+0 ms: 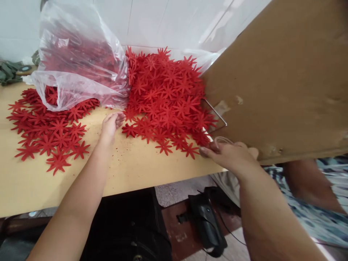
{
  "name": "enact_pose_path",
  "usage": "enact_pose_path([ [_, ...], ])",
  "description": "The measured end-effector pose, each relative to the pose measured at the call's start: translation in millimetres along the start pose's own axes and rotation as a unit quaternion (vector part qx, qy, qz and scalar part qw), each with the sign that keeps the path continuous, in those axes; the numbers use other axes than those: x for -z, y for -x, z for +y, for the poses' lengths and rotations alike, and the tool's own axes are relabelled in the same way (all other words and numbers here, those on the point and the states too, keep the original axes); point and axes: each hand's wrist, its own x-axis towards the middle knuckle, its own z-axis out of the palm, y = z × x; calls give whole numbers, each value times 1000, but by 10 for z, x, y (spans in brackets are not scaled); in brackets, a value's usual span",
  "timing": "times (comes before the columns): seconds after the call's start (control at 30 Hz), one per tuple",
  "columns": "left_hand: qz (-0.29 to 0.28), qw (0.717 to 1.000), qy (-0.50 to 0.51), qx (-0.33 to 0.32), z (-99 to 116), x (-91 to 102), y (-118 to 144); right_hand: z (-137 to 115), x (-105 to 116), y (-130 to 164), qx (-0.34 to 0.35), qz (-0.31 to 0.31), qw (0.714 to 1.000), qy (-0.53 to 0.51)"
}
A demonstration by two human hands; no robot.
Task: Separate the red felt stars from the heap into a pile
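Observation:
My left hand point(111, 125) hovers over the table between two heaps of red felt-like flower cut-outs. Its fingers are loosely curled, with nothing visible in them. Just right of it lies the larger heap of red flower shapes point(165, 94); a smaller heap point(58, 136) spreads to the left. My right hand point(235, 156) is at the table's front edge, by the right end of the large heap. Its fingers are closed around something mostly hidden; a thin pale loop point(223, 139) and a bright strip point(207, 134) show beside it.
A clear plastic bag point(81, 72) full of red flower shapes stands against the white wall. A large cardboard sheet point(277, 83) rises at the right, with a bent metal rod point(219, 115) before it. Dark green pieces point(9, 72) lie far left. A black device point(208, 224) sits below the table point(127, 174). Another person's limb point(310, 185) shows at right.

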Motion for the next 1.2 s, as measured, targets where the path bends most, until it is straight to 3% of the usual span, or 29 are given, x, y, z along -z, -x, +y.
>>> enact_pose_path([
  [0.1, -10, 1000, -29, 2, -1, -15, 18, -26, 103, -35, -24, -131, 979, 154],
  [0.2, -20, 998, -56, 0, 0, -38, 34, -229, 281, -7, 20, -57, 988, 142],
  [0.23, -22, 998, -64, -1, -2, -44, 37, -366, 317, 16, 54, -13, 991, 118],
  [0.3, -28, 996, -79, -1, -7, -51, 40, -740, 303, 64, 143, 16, 988, 48],
  [0.37, -35, 996, -82, 0, -12, -50, 38, -1195, 149, 102, 235, -24, 971, -33],
  [0.47, -65, 997, -26, 29, -4, -30, 34, -1865, -273, 151, 334, -119, 927, -124],
  [0.57, -124, 987, 78, 58, 32, 21, 46, -2382, -684, 302, 338, -169, 907, -185],
  [0.67, -166, 975, 147, 30, 82, 102, 75, -2669, -860, 583, 337, -200, 901, -187],
  [0.77, -157, 971, 181, -10, 126, 181, 89, -2683, -793, 768, 373, -228, 878, -195],
  [0.87, -127, 970, 205, -3, 152, 230, 66, -2475, -676, 677, 413, -243, 855, -198],
  [1.03, -56, 982, 176, 48, 159, 228, -4, -2054, -774, 303, 340, -137, 930, -32],
  [1.1, -34, 986, 155, 56, 145, 208, -23, -1965, -857, 217, 313, -127, 941, 19],
  [1.2, -16, 991, 122, 56, 110, 166, -35, -1941, -918, 116, 299, -107, 948, 10],
])
